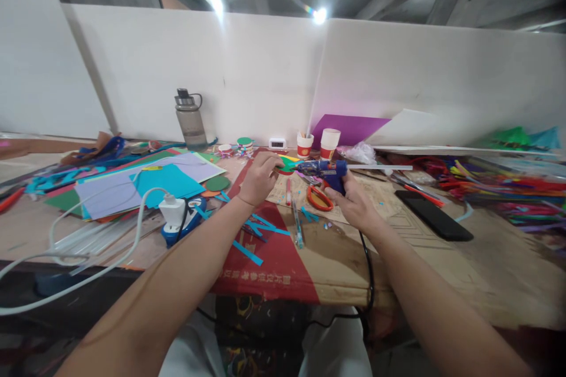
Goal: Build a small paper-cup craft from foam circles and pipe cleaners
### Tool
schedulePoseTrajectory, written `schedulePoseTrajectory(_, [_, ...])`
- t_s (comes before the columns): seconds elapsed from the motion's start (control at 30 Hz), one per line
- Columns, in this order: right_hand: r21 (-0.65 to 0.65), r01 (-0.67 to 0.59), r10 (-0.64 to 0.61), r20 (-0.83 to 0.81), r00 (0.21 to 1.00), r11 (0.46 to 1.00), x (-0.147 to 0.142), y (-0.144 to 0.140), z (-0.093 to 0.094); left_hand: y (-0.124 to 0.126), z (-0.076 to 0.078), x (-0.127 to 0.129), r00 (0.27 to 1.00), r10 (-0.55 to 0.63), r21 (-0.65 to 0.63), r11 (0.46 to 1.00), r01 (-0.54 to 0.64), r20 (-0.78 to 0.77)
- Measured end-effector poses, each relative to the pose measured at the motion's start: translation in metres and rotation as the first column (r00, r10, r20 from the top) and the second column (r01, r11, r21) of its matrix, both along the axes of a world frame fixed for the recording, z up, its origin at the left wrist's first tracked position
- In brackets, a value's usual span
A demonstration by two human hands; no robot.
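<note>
In my right hand [354, 200] is a blue hot glue gun [331, 169], its nozzle pointing left. A long whitish glue stick [389, 168] sticks out of its back. My left hand [260, 178] pinches a small green and yellow paper piece [288, 164], with the nozzle at its right edge; whether they touch I cannot tell. Below the gun lie orange-handled scissors [320, 199]. A pen [298, 225] and blue paper strips [252, 252] rest on the cardboard between my forearms.
A power strip [183, 221] with a white plug and cables sits left, near coloured paper sheets [110, 191]. A water bottle [190, 121] and paper cups [329, 142] stand at the back. To the right are a black phone [433, 215] and bundled pipe cleaners [517, 188]. The gun's black cord [370, 271] hangs over the front edge.
</note>
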State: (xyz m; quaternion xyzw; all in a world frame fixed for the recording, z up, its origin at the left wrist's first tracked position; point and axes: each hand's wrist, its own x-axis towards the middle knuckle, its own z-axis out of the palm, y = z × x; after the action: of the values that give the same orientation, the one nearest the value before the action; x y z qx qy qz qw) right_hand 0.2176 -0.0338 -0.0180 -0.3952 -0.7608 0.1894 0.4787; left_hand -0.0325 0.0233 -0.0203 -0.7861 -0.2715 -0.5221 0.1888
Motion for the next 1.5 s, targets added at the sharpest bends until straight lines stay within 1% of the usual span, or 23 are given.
schedulePoseTrajectory(0.2, [-0.009, 0.02, -0.02, 0.012, 1.0, 1.0, -0.0007, -0.0009, 0.0002, -0.0002, -0.0004, -0.0001, 1.0, 0.011, -0.022, 1.0, -0.01, 0.01])
schedulePoseTrajectory(0.37, [-0.009, 0.012, -0.012, 0.01, 1.0, 1.0, 0.0002, 0.0004, -0.0013, -0.0005, -0.0001, -0.0003, 0.999, 0.031, -0.053, 0.998, -0.031, 0.009])
schedulePoseTrajectory(0.5, [-0.04, 0.011, -0.011, 0.005, 1.0, 0.999, 0.0014, 0.0019, -0.003, 0.0004, -0.0003, -0.0005, 1.0, 0.022, -0.046, 0.999, -0.021, 0.023])
schedulePoseTrajectory(0.67, [-0.025, 0.025, -0.025, 0.018, 1.0, 0.999, 0.0016, 0.0021, -0.0031, 0.0, 0.0007, -0.0004, 0.999, 0.03, -0.087, 0.996, -0.028, 0.025])
schedulePoseTrajectory(0.83, [-0.04, 0.028, -0.028, 0.018, 0.999, 0.999, 0.0012, 0.0011, -0.0019, -0.0017, 0.0026, -0.0005, 0.999, 0.027, -0.106, 0.994, -0.023, 0.03])
schedulePoseTrajectory(1.07, [-0.048, 0.044, -0.042, 0.028, 0.999, 0.998, -0.0003, -0.0003, 0.0006, -0.0007, 0.0023, -0.0019, 0.999, 0.019, -0.084, 0.996, -0.017, 0.027])
schedulePoseTrajectory(1.2, [-0.074, 0.067, -0.064, 0.038, 0.997, 0.995, -0.0005, -0.0014, 0.0005, -0.0006, 0.0025, -0.0018, 0.999, 0.032, -0.098, 0.995, -0.029, 0.027])
schedulePoseTrajectory(1.37, [-0.07, 0.052, -0.049, 0.049, 0.998, 0.996, 0.0013, -0.0021, -0.0002, -0.0006, 0.0027, -0.0012, 0.999, 0.034, -0.098, 0.995, -0.03, 0.039])
schedulePoseTrajectory(1.5, [-0.076, 0.027, -0.024, 0.038, 0.999, 0.997, 0.0016, -0.0032, 0.0002, 0.001, 0.0025, -0.0012, 0.993, 0.073, -0.143, 0.988, -0.059, 0.097])
